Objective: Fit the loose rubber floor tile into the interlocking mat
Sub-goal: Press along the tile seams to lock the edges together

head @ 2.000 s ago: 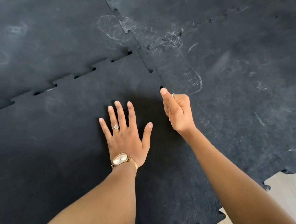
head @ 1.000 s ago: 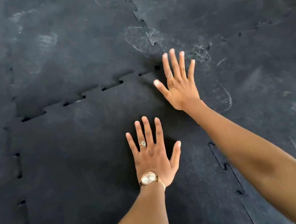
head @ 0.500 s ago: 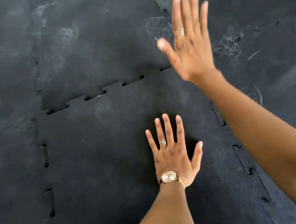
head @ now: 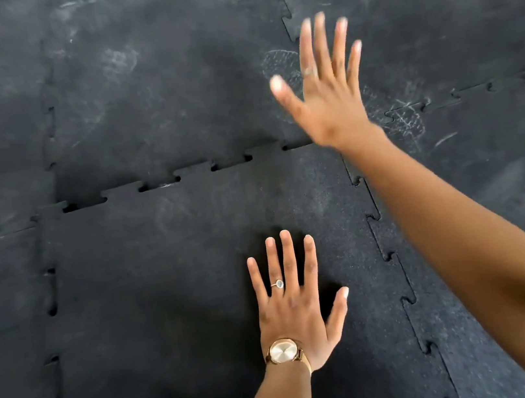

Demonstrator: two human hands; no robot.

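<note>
Rubber floor tile (head: pixel 171 280) lies in mat (head: pixel 168 76), far and left seam tabs gapped. Left hand (head: pixel 293 310) flat, spread, pressing tile, gripping nothing. Right hand (head: pixel 326 87) open, blurred, raised over far-right corner. Risk: slap lands off seam, tabs stay proud; tile may shift.

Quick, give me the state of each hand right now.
Left hand: open, flat on the loose tile, holding nothing.
Right hand: open, fingers spread, blurred, holding nothing; contact with the mat cannot be told.
</note>
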